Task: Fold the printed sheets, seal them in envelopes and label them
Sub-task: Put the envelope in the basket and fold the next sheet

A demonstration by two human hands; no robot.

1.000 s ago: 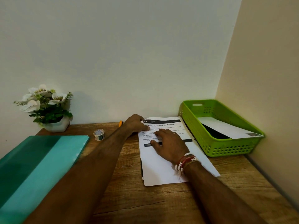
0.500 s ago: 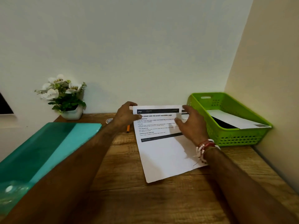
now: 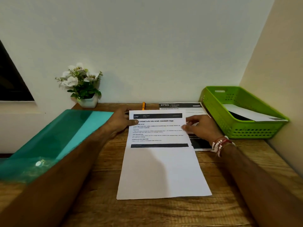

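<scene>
As arms (image 3: 73,169) reach forward, left hand (image 3: 118,123), right hand (image 3: 201,128), fingers (image 3: 132,123) pinching printed sheet (image 3: 160,169), far sides

I see a rough wood table (image 3: 147,213) and a smooth matt paper sheet (image 3: 162,174). The green basket (image 3: 249,130) is plastic. The teal folder (image 3: 54,136) looks shiny.

Here's the top printed sheet (image 3: 161,161), headed 3797, black banner and text on its far half, unfolded on the desk (image 3: 164,213), pinched at its far corners by the left hand (image 3: 119,123) and right hand (image 3: 201,128), overlapping a second sheet (image 3: 178,106) headed 2703, with what looks like a white envelope (image 3: 250,114) slanting in the green basket (image 3: 246,130).
</scene>
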